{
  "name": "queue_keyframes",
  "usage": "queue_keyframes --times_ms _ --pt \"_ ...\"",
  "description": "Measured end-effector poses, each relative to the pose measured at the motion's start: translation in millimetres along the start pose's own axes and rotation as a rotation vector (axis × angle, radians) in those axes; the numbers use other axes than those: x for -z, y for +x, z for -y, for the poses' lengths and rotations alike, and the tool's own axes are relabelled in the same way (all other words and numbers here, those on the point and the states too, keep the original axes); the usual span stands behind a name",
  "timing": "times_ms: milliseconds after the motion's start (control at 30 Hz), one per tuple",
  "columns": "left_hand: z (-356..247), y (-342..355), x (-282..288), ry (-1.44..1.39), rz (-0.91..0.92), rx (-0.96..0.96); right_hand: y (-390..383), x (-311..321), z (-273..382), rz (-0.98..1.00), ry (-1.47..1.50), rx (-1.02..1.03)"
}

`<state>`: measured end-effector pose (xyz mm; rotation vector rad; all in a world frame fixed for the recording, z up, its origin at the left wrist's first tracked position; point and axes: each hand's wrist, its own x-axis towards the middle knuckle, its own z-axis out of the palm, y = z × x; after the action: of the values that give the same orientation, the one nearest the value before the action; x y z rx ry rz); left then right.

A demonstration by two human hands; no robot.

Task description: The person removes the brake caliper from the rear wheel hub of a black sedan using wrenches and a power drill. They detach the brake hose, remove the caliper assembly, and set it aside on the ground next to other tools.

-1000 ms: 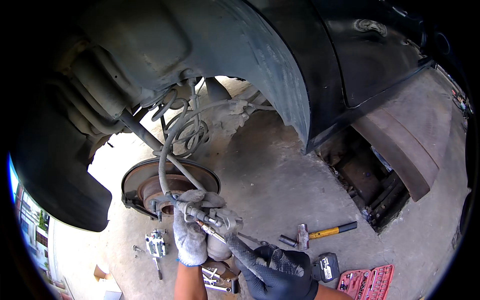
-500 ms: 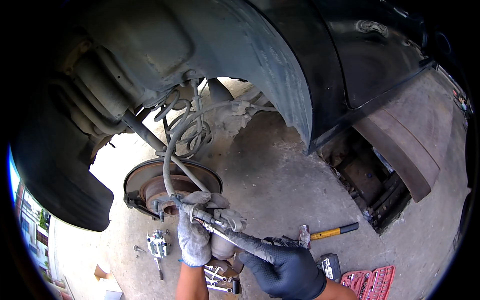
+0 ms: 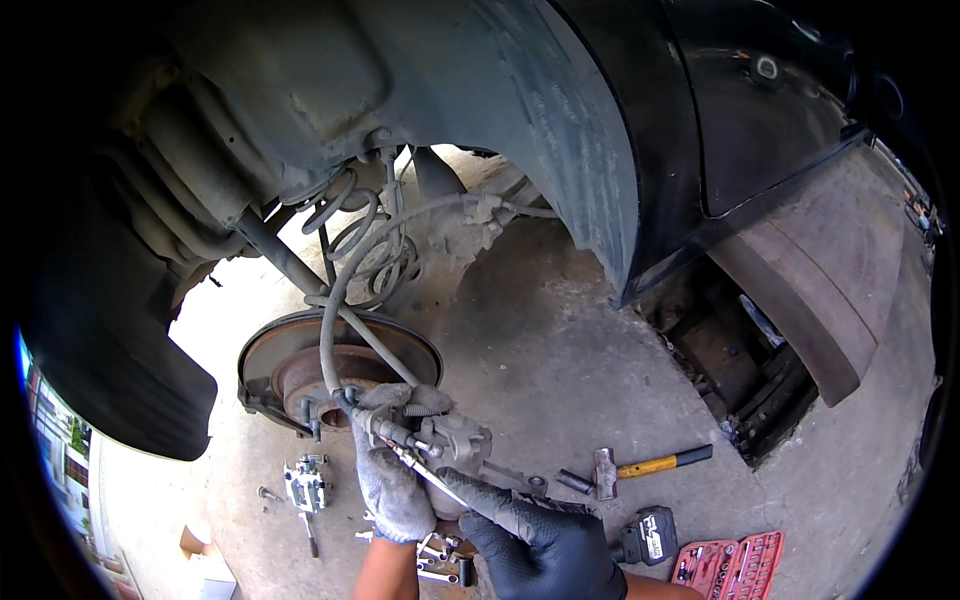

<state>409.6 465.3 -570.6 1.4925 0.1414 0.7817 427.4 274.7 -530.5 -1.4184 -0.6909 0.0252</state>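
My left hand (image 3: pixel 395 490), in a pale knit glove, grips a dusty metal caliper assembly (image 3: pixel 455 435) joined to a hose (image 3: pixel 330 340). My right hand (image 3: pixel 540 550), in a black textured glove, is closed on a slim silver tool (image 3: pixel 425 470), whose far end reaches a fitting (image 3: pixel 392 430) on that assembly. Just behind, partly covered, is the rusty wheel hub (image 3: pixel 300 370) with its backing plate. Above hang a coil spring (image 3: pixel 355 240) and the dark wheel arch (image 3: pixel 590 160).
On the concrete lie a silver puller-like tool (image 3: pixel 305 485), several spanners (image 3: pixel 440 560), a yellow-handled hammer (image 3: pixel 645 467), a black case (image 3: pixel 652 535) and a red socket set (image 3: pixel 727 560). A cardboard box (image 3: pixel 200 545) is lower left. A pit opening (image 3: pixel 740 380) is at right.
My hands and the silver tool have shifted slightly, with the left wrist a little further right. My right hand has moved slightly left since half a second ago.
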Motion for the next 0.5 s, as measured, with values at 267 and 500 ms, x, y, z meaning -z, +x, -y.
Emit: queue_keyframes --times_ms 267,500 --pt "3 0 5 -0.095 0.031 0.034 5 12 8 0.103 -0.043 -0.031" --pt "11 1 8 0.0 0.175 -0.084 -3 52 22 0.22 -0.242 -0.096"
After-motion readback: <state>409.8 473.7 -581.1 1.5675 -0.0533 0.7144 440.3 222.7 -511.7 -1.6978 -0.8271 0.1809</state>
